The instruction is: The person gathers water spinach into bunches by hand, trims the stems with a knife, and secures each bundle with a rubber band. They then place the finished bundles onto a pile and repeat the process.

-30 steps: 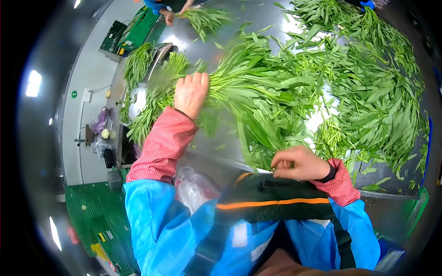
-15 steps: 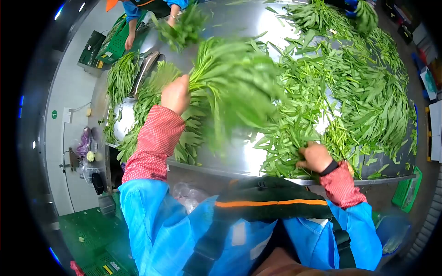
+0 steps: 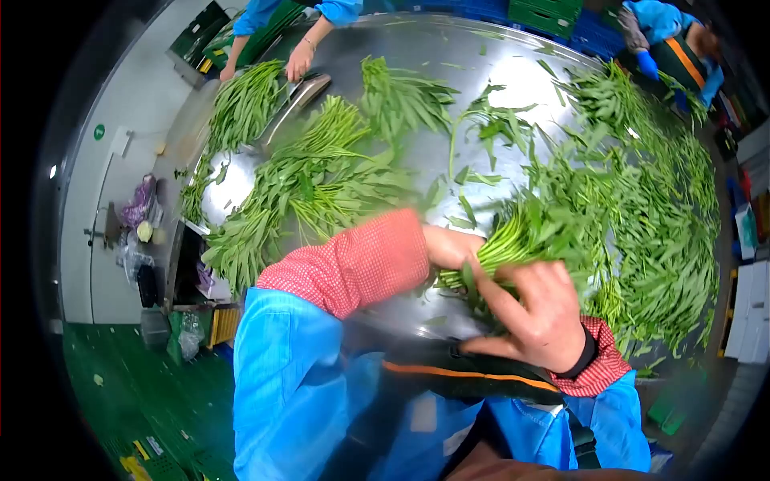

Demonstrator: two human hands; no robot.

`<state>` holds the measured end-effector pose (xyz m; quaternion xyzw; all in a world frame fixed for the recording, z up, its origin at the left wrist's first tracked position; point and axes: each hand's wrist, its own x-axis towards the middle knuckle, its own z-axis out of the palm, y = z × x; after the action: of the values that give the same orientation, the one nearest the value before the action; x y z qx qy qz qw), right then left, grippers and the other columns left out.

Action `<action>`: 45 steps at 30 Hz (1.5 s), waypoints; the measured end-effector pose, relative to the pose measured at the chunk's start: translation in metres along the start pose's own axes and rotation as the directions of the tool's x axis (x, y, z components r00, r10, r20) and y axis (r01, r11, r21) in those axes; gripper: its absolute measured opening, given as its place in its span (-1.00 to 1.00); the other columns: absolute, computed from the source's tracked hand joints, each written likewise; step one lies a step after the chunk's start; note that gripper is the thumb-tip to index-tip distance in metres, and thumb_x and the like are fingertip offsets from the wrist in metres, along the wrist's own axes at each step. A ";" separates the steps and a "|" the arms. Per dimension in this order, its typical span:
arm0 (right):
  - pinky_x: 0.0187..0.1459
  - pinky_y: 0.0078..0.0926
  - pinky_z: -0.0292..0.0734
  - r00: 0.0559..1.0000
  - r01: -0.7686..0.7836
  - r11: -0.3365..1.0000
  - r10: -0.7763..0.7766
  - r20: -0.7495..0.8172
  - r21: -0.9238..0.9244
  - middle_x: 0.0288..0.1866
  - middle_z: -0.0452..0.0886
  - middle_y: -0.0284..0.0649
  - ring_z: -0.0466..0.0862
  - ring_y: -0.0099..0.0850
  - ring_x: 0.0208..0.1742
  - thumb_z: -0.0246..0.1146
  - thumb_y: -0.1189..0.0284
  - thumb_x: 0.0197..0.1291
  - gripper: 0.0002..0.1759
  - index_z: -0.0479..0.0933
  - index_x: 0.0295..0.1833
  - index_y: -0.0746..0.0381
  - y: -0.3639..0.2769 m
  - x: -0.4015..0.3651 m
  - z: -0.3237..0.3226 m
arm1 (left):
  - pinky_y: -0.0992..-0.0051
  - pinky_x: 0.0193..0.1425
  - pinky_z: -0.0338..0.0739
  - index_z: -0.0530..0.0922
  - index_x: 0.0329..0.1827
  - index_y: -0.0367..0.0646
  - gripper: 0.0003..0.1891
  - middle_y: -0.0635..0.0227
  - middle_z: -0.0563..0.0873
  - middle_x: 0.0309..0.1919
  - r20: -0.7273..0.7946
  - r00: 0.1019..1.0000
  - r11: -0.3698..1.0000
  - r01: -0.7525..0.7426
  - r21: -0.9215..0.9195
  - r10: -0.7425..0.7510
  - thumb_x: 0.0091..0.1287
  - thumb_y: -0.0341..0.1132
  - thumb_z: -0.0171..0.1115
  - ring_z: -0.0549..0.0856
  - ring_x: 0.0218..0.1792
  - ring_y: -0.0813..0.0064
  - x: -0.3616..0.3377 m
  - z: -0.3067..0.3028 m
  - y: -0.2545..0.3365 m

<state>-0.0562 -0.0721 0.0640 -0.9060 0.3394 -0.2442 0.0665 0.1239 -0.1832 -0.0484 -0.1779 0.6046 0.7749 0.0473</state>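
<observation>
A bunch of water spinach [image 3: 513,237] is gripped by its stems in my left hand [image 3: 454,247], low over the near side of the metal table. Its leaves point away to the right, and my left fingers are mostly hidden behind the stems. Close against the bunch is my right hand [image 3: 539,314], its thumb and forefinger spread apart and the forefinger tip at the stems. A big pile of loose water spinach [image 3: 658,232] spreads to the right of both hands. Left of them lie laid-out bunches [image 3: 321,176], stems toward the far side.
Across the metal table [image 3: 417,40], a person's hand [image 3: 300,61] is by a smaller bunch [image 3: 249,100] and a curved metal edge [image 3: 297,104]. Another person with a blue glove [image 3: 646,66] stands at the far right. Green crates [image 3: 545,16] are stacked behind the table.
My left hand has swung right and nearer with a bunch, meeting my right hand, which has lifted off the pile. A separate bunch now lies at the table's middle. My view has shifted.
</observation>
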 end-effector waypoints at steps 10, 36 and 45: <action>-0.10 -0.24 0.52 0.984 0.016 0.948 -0.071 0.165 0.317 -0.19 0.60 -0.15 0.62 -0.12 -0.15 0.53 0.02 -0.25 -0.26 0.53 -0.02 0.30 0.016 0.050 0.038 | 0.51 -0.40 0.53 0.63 -0.26 -0.30 -0.83 0.31 0.67 -0.48 -0.315 0.948 0.998 -0.022 0.064 0.041 0.16 -0.38 0.30 0.61 -0.47 0.57 -0.027 -0.056 -0.031; 0.19 -0.47 0.40 0.815 -0.245 0.596 0.554 -0.170 0.765 0.14 0.50 -0.21 0.52 -0.43 0.13 0.35 0.67 0.00 -0.26 0.22 0.32 0.28 0.047 0.213 0.078 | 0.14 0.10 0.49 -0.14 0.48 -0.28 0.20 -0.13 0.60 -0.05 -0.588 0.155 0.597 -0.379 0.707 0.794 -0.20 -0.26 0.51 0.64 -0.09 -0.06 -0.094 -0.074 0.044; -0.11 -0.33 0.49 0.951 -0.125 0.950 0.197 -0.239 0.285 -0.08 0.41 -0.13 0.48 -0.25 -0.14 0.56 0.33 -0.26 -0.04 0.28 0.33 0.23 0.079 0.254 0.126 | 0.22 -0.18 0.61 0.24 0.35 -0.23 -0.23 0.05 0.68 -0.32 -0.800 0.212 0.654 0.480 0.585 0.561 0.03 -0.32 0.35 0.70 -0.29 0.09 -0.240 -0.159 0.038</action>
<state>0.1242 -0.3026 0.0318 -0.8170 0.3828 -0.3998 0.1617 0.3714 -0.3106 0.0333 -0.5649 0.7549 0.1495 -0.2978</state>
